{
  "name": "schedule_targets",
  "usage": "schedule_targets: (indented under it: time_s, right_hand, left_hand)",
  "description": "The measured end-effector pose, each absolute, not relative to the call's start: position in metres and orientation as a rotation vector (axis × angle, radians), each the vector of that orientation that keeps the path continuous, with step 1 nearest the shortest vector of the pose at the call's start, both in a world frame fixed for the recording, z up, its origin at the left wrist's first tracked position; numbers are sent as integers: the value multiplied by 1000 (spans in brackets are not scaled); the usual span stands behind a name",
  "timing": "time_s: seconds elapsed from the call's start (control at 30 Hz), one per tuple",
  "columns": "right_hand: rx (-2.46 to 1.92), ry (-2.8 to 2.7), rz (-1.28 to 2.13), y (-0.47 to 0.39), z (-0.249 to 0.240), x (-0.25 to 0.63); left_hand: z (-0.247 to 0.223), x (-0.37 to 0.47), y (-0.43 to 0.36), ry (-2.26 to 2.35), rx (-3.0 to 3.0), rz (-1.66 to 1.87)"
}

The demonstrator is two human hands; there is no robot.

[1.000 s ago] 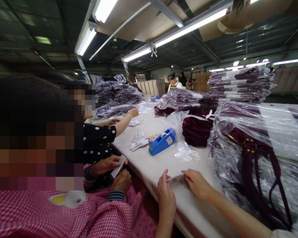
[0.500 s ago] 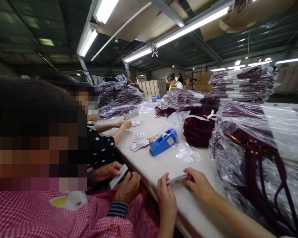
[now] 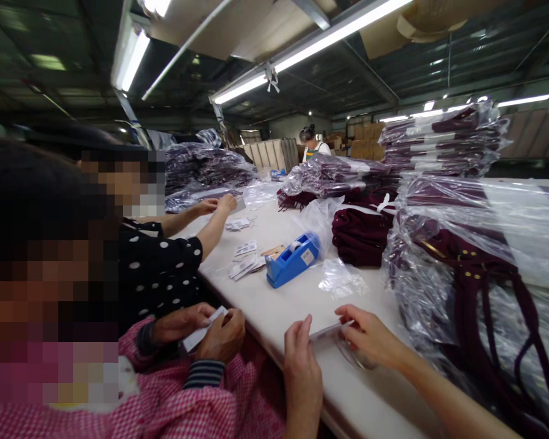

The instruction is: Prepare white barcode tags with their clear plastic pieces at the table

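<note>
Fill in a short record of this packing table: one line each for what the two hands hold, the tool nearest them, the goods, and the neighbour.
left hand: pinches one end of a small flat clear plastic sleeve
right hand: pinches its other end
tool: blue plastic tape dispenser on the white table
goods: stacked maroon garments in clear plastic bags
neighbour: a person's hands holding a white card

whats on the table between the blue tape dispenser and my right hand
In the head view, a crumpled clear plastic bag lies between the blue tape dispenser and the right hand.
</note>
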State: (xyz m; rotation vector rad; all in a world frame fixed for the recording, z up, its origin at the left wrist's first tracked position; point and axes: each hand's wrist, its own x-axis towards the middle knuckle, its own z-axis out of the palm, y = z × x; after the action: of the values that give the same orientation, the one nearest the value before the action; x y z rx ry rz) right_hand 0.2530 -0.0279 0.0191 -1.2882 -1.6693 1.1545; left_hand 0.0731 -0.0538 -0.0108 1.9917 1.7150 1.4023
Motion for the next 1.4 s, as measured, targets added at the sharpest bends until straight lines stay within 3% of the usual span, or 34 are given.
schedule_targets:
  time_s: [0.47, 0.9, 1.03, 1.17, 1.4]
  right_hand:
    - [-1400, -1847, 959, -6, 23, 252]
    - [-1470, -2012, 574, -2, 55, 238]
    - [-1225, -2131, 718, -32, 74, 247]
    - [-1298, -2177, 650, -46, 71, 264]
    - [-1193, -1262, 1219, -32, 60, 298]
  left_hand:
    - [-31, 68, -56, 1675, 2171, 1296]
    - [20, 66, -69, 1770, 2079, 1266]
    - [48, 71, -74, 1571, 1950, 1117]
    - [64, 80, -63, 1388, 1861, 1041]
    - [55, 107, 25, 1560, 1995, 1048]
